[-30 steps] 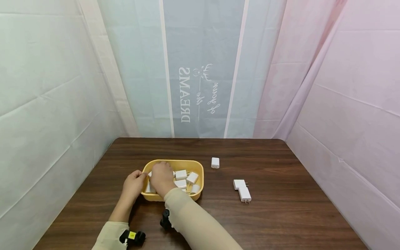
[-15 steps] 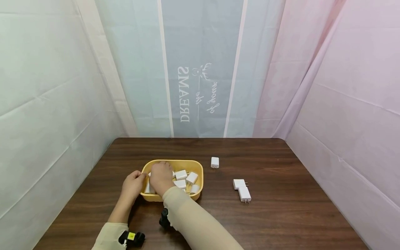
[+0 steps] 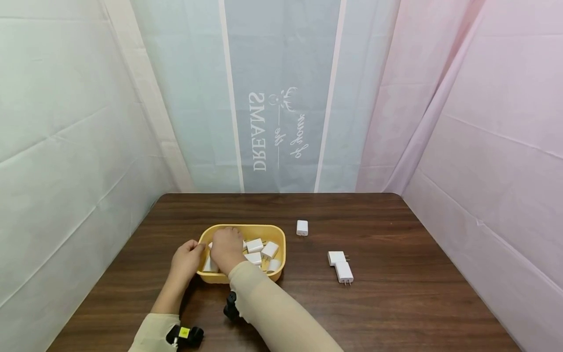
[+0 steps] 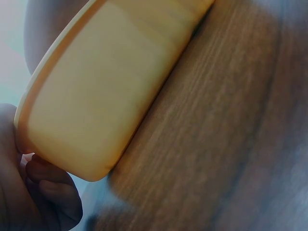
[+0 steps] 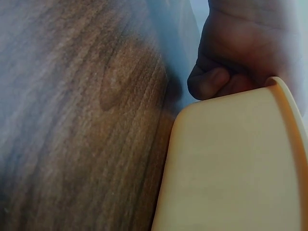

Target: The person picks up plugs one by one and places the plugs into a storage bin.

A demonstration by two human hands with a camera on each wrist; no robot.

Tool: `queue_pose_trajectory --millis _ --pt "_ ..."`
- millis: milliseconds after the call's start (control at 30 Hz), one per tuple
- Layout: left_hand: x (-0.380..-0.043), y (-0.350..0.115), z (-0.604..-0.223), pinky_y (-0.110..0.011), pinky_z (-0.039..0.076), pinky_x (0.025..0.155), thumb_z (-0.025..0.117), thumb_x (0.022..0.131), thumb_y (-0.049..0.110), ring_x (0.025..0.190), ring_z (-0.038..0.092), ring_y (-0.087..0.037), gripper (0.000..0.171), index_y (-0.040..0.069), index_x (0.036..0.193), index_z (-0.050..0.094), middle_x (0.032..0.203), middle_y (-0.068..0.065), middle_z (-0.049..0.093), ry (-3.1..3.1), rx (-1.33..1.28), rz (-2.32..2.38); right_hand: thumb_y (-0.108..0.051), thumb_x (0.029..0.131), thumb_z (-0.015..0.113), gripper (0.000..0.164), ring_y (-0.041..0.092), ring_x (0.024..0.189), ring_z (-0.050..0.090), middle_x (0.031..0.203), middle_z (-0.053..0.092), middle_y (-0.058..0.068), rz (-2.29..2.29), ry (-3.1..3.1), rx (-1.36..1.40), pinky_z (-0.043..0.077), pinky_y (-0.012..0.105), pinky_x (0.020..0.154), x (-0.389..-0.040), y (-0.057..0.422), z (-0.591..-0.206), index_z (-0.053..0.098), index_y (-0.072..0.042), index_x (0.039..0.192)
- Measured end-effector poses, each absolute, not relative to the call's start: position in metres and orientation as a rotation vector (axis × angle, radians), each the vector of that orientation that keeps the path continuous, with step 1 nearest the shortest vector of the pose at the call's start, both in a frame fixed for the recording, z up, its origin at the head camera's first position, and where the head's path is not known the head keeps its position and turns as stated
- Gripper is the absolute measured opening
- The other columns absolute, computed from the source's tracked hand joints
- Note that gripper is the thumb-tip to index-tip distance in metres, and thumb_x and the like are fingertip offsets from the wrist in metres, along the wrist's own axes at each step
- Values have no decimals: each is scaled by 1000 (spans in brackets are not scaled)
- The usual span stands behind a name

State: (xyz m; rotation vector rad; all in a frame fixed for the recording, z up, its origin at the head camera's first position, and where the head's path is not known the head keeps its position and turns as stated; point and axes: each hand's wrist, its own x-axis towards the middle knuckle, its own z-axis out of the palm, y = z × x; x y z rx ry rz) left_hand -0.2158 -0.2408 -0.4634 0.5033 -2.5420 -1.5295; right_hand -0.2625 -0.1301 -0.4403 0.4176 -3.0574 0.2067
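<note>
In the head view, a yellow plastic basket (image 3: 249, 228) holds several white plug-in chargers (image 3: 254, 246), some with metal prongs showing. My left hand (image 3: 184, 262) pinches the basket's left rim between thumb and fingers. The left wrist view has this hand (image 4: 41, 192) at the rim, its fingers curled against the outer wall. My right hand (image 3: 227, 250) reaches down into the left half of the basket. Its fingertips are hidden, and whether they hold a charger cannot be seen. In the right wrist view, the basket's wall (image 5: 236, 159) stands before my left hand (image 5: 236, 57).
On the dark wooden table (image 3: 396, 303), a single white charger (image 3: 302, 228) lies right of the basket. Farther right, a pair of chargers (image 3: 344, 272) touch each other. Pale fabric curtains (image 3: 202, 98) hang around the table's back and sides.
</note>
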Motion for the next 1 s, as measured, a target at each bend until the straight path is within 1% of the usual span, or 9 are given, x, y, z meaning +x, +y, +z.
queue_pose_trajectory --millis 267,433,633,833,1000 --pt "-216 -241 -462 -27 39 50 51 98 32 60 45 -16 35 1 81 53 63 0 43 -2532 482 -1532 -34 86 64 15 22 95 57 102 64 4 208 -3046 438 46 37 85 -262 -127 -438 72 -21 85" --pt "-215 -241 -464 -26 39 49 51 98 31 57 45 -15 34 2 80 52 62 1 42 -2516 486 -1549 -36 85 65 17 21 94 58 101 64 4 215 -3027 461 47 37 84 -260 -125 -437 70 -22 78" --pt "-213 -241 -466 -26 39 49 51 98 30 57 45 -15 34 1 80 53 62 1 43 -2510 486 -1543 -41 83 68 21 20 92 59 98 65 3 237 -2979 492 48 36 79 -257 -121 -439 69 -21 77" --pt "-212 -241 -466 -27 39 50 51 98 28 58 45 -16 33 1 80 53 61 0 43 -2515 487 -1530 -44 82 69 26 19 92 59 96 66 0 257 -2945 538 48 35 80 -252 -116 -439 66 -21 69" --pt "-213 -241 -464 -27 39 50 52 97 28 58 45 -16 32 2 79 52 61 1 43 -2510 481 -1528 -46 84 68 26 18 97 58 99 65 1 267 -2942 566 49 34 85 -251 -111 -435 68 -20 76"
